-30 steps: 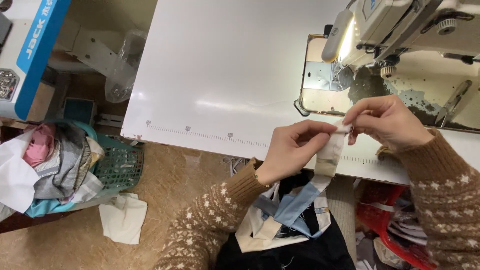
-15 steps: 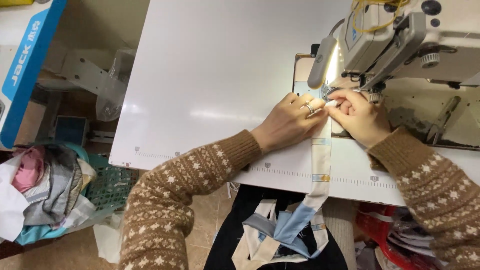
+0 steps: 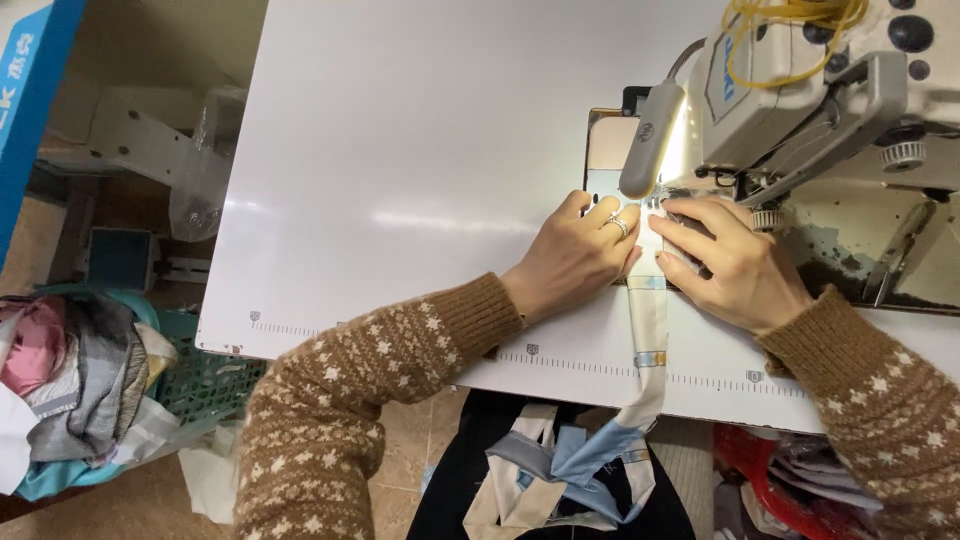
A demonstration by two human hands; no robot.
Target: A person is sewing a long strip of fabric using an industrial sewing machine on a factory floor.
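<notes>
At the far left we saw the edge of a blue box (image 3: 30, 110), and below it a green basket (image 3: 205, 385) heaped with a pile of cloth scraps (image 3: 75, 385) in pink, grey and white. To the right of that lay the white table (image 3: 420, 170), with a printed ruler scale along its near edge. Our left hand (image 3: 575, 260), in a brown patterned sleeve, rested palm down on the table, its fingers (image 3: 600, 215) stretched out flat and close together, a ring on one of them, pressing on the left side of a narrow strip of fabric (image 3: 648, 320). That strip, cream with pale blue patches, ran from just under the sewing machine's needle area, between our two hands, back over the table's near edge and hung down to a bundle of similar strips (image 3: 565, 475) on our lap. Our right hand (image 3: 735, 270) lay on the right side of the strip, its fingers (image 3: 690, 240) slightly curled and pressing the fabric down close to the needle; neither hand was closed around anything. Above the hands a small lamp (image 3: 650, 140) shone on the fabric, fixed to the white sewing machine (image 3: 830, 90), which had a loop of yellow cord (image 3: 790, 15) on top. At the lower right, under the table, we saw a red basket (image 3: 770, 485) holding more cloth.
</notes>
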